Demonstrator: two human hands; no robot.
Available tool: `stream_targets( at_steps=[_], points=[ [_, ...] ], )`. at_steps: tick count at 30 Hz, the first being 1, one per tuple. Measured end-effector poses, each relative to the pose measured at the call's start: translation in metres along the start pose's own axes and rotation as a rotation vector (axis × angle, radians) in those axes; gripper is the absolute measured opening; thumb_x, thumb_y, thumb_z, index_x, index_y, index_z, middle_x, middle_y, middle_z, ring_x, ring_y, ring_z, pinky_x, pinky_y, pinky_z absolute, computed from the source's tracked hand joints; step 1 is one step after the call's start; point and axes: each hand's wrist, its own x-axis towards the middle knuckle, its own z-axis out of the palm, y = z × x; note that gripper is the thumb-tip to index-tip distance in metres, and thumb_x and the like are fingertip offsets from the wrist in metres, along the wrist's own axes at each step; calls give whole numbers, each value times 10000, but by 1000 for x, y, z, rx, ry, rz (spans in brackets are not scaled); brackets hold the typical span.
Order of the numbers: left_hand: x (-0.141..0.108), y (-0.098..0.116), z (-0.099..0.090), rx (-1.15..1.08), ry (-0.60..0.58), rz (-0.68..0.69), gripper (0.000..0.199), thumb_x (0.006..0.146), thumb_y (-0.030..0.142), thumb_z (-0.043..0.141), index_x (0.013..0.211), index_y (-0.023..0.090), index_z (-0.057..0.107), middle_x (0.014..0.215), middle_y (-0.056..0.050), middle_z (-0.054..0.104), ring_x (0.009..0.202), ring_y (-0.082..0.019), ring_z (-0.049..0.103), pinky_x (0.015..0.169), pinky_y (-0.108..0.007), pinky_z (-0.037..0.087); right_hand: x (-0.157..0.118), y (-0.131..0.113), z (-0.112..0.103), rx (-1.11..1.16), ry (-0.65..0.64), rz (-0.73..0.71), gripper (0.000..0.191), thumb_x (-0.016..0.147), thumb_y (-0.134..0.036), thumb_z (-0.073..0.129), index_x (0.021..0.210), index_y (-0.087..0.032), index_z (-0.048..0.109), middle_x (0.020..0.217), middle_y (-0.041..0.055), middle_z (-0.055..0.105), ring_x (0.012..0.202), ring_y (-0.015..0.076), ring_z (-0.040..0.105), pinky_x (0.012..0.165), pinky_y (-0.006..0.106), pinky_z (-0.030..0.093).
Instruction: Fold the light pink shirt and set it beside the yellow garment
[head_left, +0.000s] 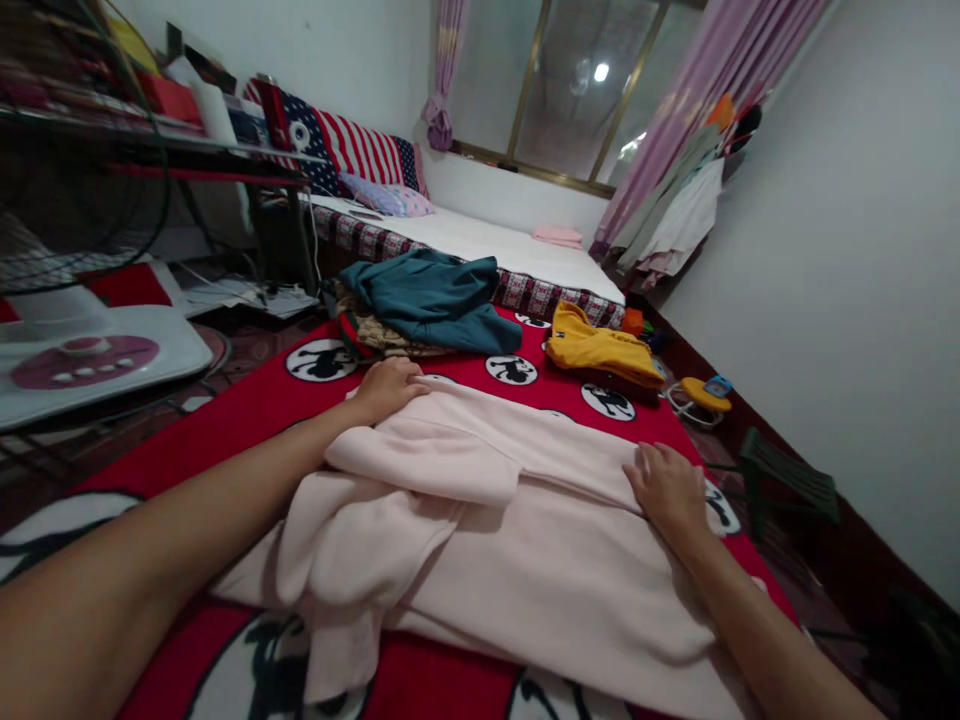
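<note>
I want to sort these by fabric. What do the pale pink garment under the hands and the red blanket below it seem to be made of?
The pale pink garment looks like thick, soft fleece or brushed knit: matte, with rounded, bulky folds. The red blanket seems a smooth printed plush, probably synthetic: flat, with sharp black-and-white motifs. Both are guesses from look alone.

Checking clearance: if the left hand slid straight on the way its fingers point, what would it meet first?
Probably the teal garment piled over patterned clothes; the left hand points up and right toward it, though depth is unclear.

Red blanket [247,410] — bearing pink garment [510,540], teal garment [435,295], yellow garment [600,350].
</note>
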Motion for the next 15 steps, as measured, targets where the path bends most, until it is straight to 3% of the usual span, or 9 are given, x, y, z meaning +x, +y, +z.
stream_targets(
  at_steps=[2, 5, 8, 10, 12, 15],
  points=[
    [1, 0, 2, -23, 21, -2, 325, 788, 468, 602, 880, 183, 730, 911, -84, 686, 898, -252, 618, 771, -330, 455, -9, -42, -22, 247, 62, -208, 312, 867, -262, 536, 1151, -163, 619, 1235, 169, 612, 1115, 308, 585, 962, 514, 428],
    [-1, -1, 5, -73, 50, -22, 301, 771, 454, 627, 873, 191, 733, 904, -74, 690, 886, -242, 619, 760, -320, 457, -43, -126, -65, 686, -67, -646, 380, 898, -246, 519, 1277, -214, 528, 1290, 124, 582, 1142, 227, 577, 931, 390, 484],
    [-4, -1, 6, -146, 87, -22, 289, 757, 423, 643, 894, 187, 738, 926, -76, 696, 901, -243, 620, 805, -331, 464, -83, -206, -97, 695, -140, -1009, 536, 891, -302, 574, 1397, -229, 413, 1343, 111, 561, 1196, 241, 527, 992, 427, 436],
    [-5, 0, 5, -228, 106, -14, 292, 744, 395, 656, 926, 182, 738, 957, -80, 705, 915, -241, 625, 844, -337, 465, -99, -241, -104, 605, -194, -1081, 483, 899, -221, 539, 1374, -230, 452, 1212, 102, 635, 1063, 232, 583, 884, 393, 480],
    [-6, 1, 3, -394, 157, -42, 325, 742, 387, 656, 972, 169, 728, 973, -83, 716, 913, -229, 637, 861, -330, 472, -100, -258, -105, 581, -299, -1067, 294, 836, -169, 565, 1122, -172, 632, 945, 86, 695, 819, 212, 619, 701, 328, 496],
    [-7, -1, -3, -726, 288, -154, 424, 782, 446, 608, 1044, 125, 699, 997, -107, 728, 914, -213, 657, 849, -312, 494, -76, -250, -117, 936, -347, -828, 85, 746, -185, 607, 795, -161, 672, 746, 43, 679, 654, 173, 601, 594, 277, 472]
  ],
)
